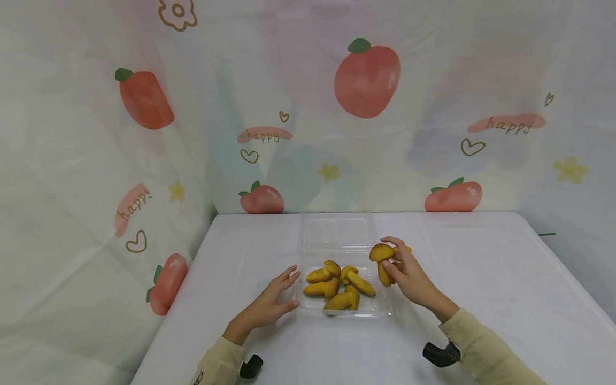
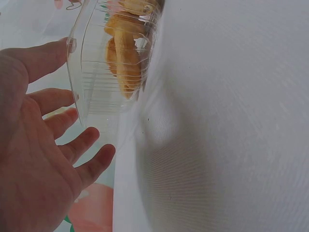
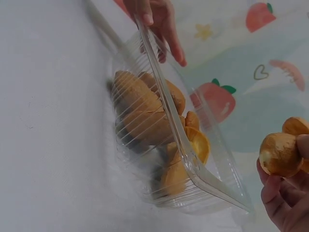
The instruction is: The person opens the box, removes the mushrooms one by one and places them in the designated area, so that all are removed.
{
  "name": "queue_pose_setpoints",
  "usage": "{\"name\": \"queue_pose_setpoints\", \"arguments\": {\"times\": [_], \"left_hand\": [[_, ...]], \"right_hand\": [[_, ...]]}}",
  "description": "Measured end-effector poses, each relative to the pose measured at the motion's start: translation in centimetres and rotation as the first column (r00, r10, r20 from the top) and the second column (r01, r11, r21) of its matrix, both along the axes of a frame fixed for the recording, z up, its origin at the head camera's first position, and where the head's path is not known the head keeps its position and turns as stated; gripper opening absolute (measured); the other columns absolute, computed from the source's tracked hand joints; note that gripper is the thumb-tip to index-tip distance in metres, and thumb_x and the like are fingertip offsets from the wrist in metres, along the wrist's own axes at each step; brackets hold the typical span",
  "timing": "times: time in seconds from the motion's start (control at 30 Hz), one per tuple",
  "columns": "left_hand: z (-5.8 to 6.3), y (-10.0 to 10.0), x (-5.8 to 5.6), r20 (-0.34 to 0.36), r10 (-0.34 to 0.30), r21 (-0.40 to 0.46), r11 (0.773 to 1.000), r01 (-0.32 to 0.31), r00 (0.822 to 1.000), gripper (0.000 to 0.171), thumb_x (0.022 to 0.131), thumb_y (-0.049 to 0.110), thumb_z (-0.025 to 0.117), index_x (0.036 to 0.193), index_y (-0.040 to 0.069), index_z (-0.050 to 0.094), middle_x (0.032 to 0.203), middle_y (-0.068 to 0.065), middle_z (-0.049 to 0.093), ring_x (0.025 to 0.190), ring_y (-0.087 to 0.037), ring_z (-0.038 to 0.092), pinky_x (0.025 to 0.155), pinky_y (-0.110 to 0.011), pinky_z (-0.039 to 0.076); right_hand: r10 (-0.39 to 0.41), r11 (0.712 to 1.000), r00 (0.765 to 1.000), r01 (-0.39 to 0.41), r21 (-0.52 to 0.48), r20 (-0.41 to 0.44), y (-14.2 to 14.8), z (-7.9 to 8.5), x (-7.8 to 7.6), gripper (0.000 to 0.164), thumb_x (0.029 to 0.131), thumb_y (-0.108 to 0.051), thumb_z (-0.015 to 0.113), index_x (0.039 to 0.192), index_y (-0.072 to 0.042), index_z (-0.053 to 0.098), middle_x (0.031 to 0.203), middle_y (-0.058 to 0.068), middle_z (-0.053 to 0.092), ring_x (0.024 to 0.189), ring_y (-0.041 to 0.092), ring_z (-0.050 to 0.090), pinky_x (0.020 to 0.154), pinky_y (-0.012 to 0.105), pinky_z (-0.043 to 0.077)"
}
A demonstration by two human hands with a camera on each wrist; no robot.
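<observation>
"What surrounds the hands?"

"A white table (image 1: pixel 491 272) is backed by a pale backdrop (image 1: pixel 298 69), on which red fruits (image 1: pixel 367 83), gold hearts and the word "happy" are printed. Both forearms are covered by beige sleeves (image 1: pixel 488 347), and a curved black piece (image 1: pixel 439 354) is seen near each wrist."

"What stands in the way?"

"Four mushrooms (image 1: pixel 333 287) are fenced in by the walls of a clear container (image 1: pixel 356 314), by which the left hand (image 1: pixel 269 305) is separated from them. The lid (image 1: pixel 337 232) is laid back behind, towards the backdrop."

"How are the fingers held?"

"On the left they are spread wide, and the container's edge is touched by the thumb. Near its right edge, a held mushroom (image 1: pixel 381 252) is gripped between the thumb and fingers of the right hand (image 1: pixel 411 278) (another yellow piece (image 1: pixel 402 249), partly hidden, is shown behind it)."

"And the materials, the shapes?"

"The container's thin, glossy plastic is moulded into ribs. The mushrooms are coloured yellow to brown, with rounded caps and thick stems; a dull, faintly creased surface is shown in the right wrist view."
</observation>
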State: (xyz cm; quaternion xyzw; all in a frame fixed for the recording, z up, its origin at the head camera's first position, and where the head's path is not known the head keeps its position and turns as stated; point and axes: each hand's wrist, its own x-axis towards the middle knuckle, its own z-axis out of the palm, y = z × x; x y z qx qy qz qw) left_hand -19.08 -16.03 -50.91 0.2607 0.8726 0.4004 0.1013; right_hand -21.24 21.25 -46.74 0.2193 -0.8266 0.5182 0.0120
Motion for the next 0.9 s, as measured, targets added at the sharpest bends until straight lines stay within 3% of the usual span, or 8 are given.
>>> {"name": "queue_pose_setpoints", "arguments": {"times": [0.1,0.3,0.43,0.57,0.77,0.9], "left_hand": [[0.0,0.0,0.1,0.001,0.003,0.000,1.000,-0.003,1.000,0.069,0.100,0.021,0.063,0.158,0.000,0.029,0.170,-0.018,0.016,0.154,-0.045,0.021,0.119,-0.070,0.023],[0.1,0.0,0.2,0.012,0.005,0.004,1.000,-0.005,1.000,0.070,0.100,0.020,0.063,0.158,0.001,0.029,0.170,-0.017,0.015,0.154,-0.044,0.021,0.119,-0.069,0.023],[0.1,-0.1,0.2,0.019,0.013,0.003,1.000,-0.013,1.000,0.070,0.100,0.022,0.063,0.159,0.003,0.029,0.171,-0.015,0.015,0.155,-0.042,0.019,0.120,-0.068,0.022],[0.2,-0.1,0.3,0.019,0.015,0.004,1.000,-0.015,1.000,0.070,0.101,0.024,0.062,0.159,0.003,0.029,0.171,-0.015,0.014,0.156,-0.043,0.017,0.120,-0.070,0.021],[0.2,-0.1,0.3,0.024,0.016,0.006,1.000,-0.016,1.000,0.070,0.101,0.025,0.062,0.159,0.004,0.029,0.171,-0.015,0.014,0.155,-0.044,0.017,0.120,-0.070,0.021],[0.1,0.0,0.4,0.024,0.017,0.011,1.000,-0.017,1.000,0.069,0.100,0.023,0.063,0.158,0.004,0.030,0.171,-0.013,0.015,0.155,-0.043,0.019,0.120,-0.069,0.022]], "right_hand": [[-0.008,1.000,1.000,0.008,-0.021,-0.020,0.1,-0.1,0.0,0.042,0.105,-0.004,0.049,0.145,-0.001,0.035,0.127,0.030,0.055,0.085,0.015,0.062,0.061,0.024,0.054],[0.008,0.999,0.999,-0.010,-0.047,-0.041,0.6,-0.4,0.2,0.046,0.103,-0.002,0.053,0.146,0.002,0.038,0.132,0.029,0.052,0.095,0.020,0.065,0.071,0.022,0.058],[0.016,0.999,0.998,-0.019,-0.042,-0.066,1.2,-0.3,0.4,0.053,0.101,0.001,0.056,0.150,0.000,0.036,0.134,0.028,0.052,0.098,0.012,0.065,0.075,0.021,0.059],[0.024,0.999,0.997,-0.027,-0.045,-0.073,1.7,-0.1,0.5,0.058,0.099,0.003,0.057,0.152,-0.001,0.034,0.134,0.028,0.052,0.097,0.005,0.063,0.075,0.020,0.058],[0.013,0.999,0.997,-0.016,-0.034,-0.075,2.6,0.2,0.8,0.060,0.099,0.003,0.058,0.153,-0.002,0.032,0.134,0.027,0.050,0.086,0.008,0.065,0.074,0.020,0.058],[-0.011,1.000,0.995,0.010,-0.011,-0.097,3.3,0.4,0.9,0.060,0.099,0.002,0.058,0.153,-0.001,0.033,0.136,0.027,0.050,0.088,0.010,0.066,0.074,0.020,0.058]]}}
